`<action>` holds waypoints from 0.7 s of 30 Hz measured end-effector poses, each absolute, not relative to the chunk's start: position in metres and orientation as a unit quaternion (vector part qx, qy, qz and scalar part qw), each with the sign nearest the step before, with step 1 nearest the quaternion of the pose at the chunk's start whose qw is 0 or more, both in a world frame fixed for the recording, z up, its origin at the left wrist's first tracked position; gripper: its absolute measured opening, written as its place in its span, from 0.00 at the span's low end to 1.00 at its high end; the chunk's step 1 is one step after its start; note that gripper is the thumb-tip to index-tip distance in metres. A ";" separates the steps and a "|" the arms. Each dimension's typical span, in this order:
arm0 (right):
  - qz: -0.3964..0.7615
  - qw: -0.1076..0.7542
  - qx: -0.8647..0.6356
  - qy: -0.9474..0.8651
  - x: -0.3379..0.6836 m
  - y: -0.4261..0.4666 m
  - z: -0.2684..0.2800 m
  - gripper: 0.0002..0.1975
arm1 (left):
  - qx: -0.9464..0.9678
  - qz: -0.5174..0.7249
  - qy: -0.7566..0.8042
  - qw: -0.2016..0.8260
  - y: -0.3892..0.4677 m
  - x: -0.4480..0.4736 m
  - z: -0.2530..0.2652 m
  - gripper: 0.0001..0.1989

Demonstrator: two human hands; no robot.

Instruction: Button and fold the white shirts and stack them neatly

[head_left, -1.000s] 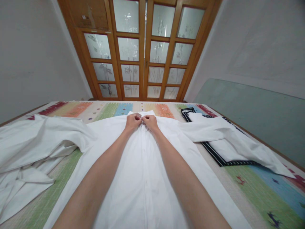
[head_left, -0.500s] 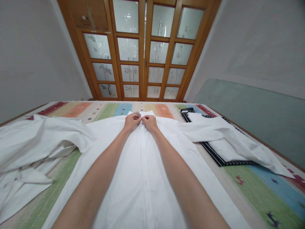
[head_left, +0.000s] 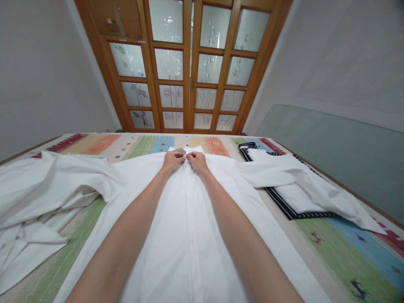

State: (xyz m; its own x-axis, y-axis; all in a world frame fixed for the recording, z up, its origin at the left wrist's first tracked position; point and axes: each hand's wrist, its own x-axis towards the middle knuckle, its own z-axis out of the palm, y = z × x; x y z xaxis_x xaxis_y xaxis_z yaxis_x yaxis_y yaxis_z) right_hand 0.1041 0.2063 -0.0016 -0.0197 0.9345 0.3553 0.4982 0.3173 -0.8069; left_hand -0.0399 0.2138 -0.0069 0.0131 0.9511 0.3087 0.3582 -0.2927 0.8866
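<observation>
A white long-sleeved shirt (head_left: 170,235) lies spread front side up, its collar at the far end and its button strip running toward me. Both my arms reach across it to the collar. My left hand (head_left: 173,160) pinches the shirt's front edge just below the collar. Close beside it, my right hand (head_left: 197,160) pinches the other side of the same opening. The fingertips almost meet, and any button between them is too small to make out. The right sleeve stretches out to the side; white cloth lies bunched on the left.
Beneath the shirt is a colourful striped cover (head_left: 341,256). A folded black-and-white garment (head_left: 296,202) lies at the right, partly under the sleeve. Beyond stand wooden doors with glass panes (head_left: 171,64). A pale green panel (head_left: 334,147) leans along the right wall.
Both hands stay at the collar with only slight finger movement. The view has shifted very slightly.
</observation>
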 end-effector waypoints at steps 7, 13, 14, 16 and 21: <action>0.227 0.439 -0.539 -0.682 0.104 0.208 -0.003 0.12 | 0.687 0.435 0.531 0.239 0.212 -0.041 -0.002 0.08; 0.221 0.432 -0.544 -0.685 0.104 0.209 -0.005 0.12 | 0.705 0.421 0.531 0.210 0.212 -0.039 -0.001 0.07; 0.220 0.430 -0.544 -0.686 0.105 0.210 -0.005 0.12 | 0.704 0.422 0.532 0.210 0.212 -0.038 -0.001 0.07; 0.218 0.425 -0.545 -0.689 0.105 0.210 -0.005 0.12 | 0.702 0.421 0.536 0.204 0.211 -0.037 -0.001 0.06; 0.222 0.422 -0.550 -0.686 0.105 0.212 -0.006 0.12 | 0.706 0.421 0.545 0.166 0.209 -0.033 0.000 0.04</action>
